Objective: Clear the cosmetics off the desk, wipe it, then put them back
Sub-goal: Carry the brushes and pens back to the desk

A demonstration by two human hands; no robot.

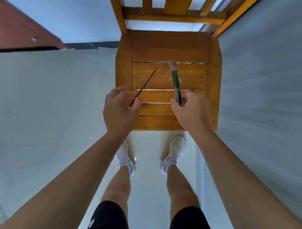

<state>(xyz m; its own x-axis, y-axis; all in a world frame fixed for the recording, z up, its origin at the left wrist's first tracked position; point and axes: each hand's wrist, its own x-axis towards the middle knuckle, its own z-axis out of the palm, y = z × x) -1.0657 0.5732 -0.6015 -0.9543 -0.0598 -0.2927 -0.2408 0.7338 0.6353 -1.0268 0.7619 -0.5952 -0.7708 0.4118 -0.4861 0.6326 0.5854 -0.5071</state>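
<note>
I stand over a wooden chair, both arms stretched toward its slatted seat. My left hand pinches the near end of a thin black stick-like cosmetic tool, which points up and to the right over the seat. My right hand grips the lower end of a green-handled makeup brush; its pale bristles point away from me above the seat's middle slats. Whether either tool touches the seat I cannot tell.
The chair stands on a pale tiled floor, its back toward a white wall. A reddish wooden panel lies at the upper left. A grey surface runs along the right. My legs and white shoes are below the seat.
</note>
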